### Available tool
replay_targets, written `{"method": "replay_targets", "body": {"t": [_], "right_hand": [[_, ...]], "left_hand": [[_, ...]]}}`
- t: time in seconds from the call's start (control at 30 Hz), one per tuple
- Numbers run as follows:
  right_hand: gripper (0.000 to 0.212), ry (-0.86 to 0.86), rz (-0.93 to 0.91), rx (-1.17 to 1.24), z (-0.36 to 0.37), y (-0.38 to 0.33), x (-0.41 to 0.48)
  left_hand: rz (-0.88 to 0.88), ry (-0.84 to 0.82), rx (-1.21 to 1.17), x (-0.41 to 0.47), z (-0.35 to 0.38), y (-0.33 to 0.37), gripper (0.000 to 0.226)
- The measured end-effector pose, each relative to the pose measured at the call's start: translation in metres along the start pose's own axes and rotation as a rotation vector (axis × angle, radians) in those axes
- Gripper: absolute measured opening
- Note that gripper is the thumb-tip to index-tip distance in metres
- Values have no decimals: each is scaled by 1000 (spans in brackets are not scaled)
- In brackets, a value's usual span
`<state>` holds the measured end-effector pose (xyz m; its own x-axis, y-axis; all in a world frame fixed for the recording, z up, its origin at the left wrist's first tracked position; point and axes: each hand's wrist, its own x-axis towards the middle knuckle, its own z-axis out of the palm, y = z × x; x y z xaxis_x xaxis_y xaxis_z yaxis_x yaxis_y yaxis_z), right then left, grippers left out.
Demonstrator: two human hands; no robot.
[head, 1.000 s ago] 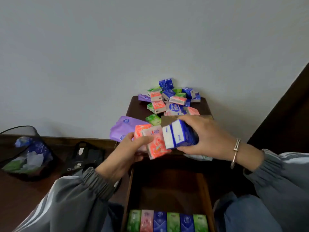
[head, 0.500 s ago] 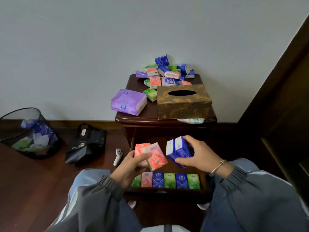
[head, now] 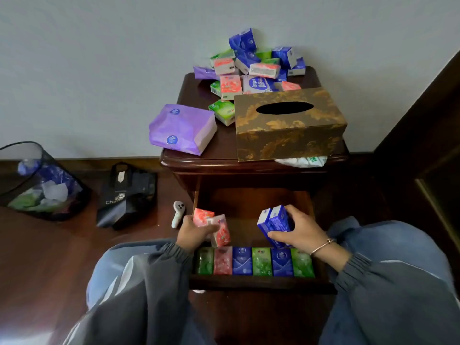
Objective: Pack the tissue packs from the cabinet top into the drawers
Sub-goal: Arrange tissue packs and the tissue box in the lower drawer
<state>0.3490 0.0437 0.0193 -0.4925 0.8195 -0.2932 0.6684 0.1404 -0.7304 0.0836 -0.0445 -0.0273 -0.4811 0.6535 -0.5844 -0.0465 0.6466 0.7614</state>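
Head view.

**Moved:** both hands, with their loads, are down from the level of the cabinet top point(head: 224, 151) and now sit over the open drawer point(head: 258, 282).

**Left hand** point(head: 194, 231): fingers and thumb clamped on two pink packs point(head: 222, 232), which fan apart at the top.

**Right hand** point(head: 303, 230): fingers curled round two blue packs point(head: 273, 222), held together and tilted.

**Directly below and nearer than both grips:** a row of six packs point(head: 254, 261) standing against the drawer front. Bare drawer floor lies between the grips and beyond them.

**Far ahead of and above the grips:** the pile of loose packs point(head: 251, 63), still to be moved, behind a tissue box point(head: 288, 125) and a large purple pack point(head: 181, 128).

**Step in hand, as judged:** starting a second row behind the first.

**Handling notes:**
- Square the fanned pink pair before it goes down.
- Stand each pack upright, tight against the row below the grip.
- Release one hand at a time so that nothing topples.
- Soft wrappers slip easily, so keep the hold light but complete.
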Motion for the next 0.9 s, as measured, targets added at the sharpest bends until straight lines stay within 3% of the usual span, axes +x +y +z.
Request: {"method": "replay_targets", "body": {"t": [0.17,0.27,0.4,0.63,0.7,0.8,0.9], "right_hand": [[52,-21,56,14,2,15,3],[54,-14,73,19,-1,19,3],[53,-19,97,57,-2,21,5],[59,-23,129,61,-2,21,10],[59,-23,131,65,-1,22,10],[60,-30,135,65,-1,21,9],[59,-27,132,43,0,18,9]], "left_hand": [[4,-3,190,45,30,0,60],[29,8,441,57,40,1,68],[32,-114,648,64,47,-11,72],[85,-27,897,55,45,-14,37],[105,45,849,52,45,-14,27],[116,141,526,44,47,-11,25],[-3,31,121,45,55,-6,24]]}}
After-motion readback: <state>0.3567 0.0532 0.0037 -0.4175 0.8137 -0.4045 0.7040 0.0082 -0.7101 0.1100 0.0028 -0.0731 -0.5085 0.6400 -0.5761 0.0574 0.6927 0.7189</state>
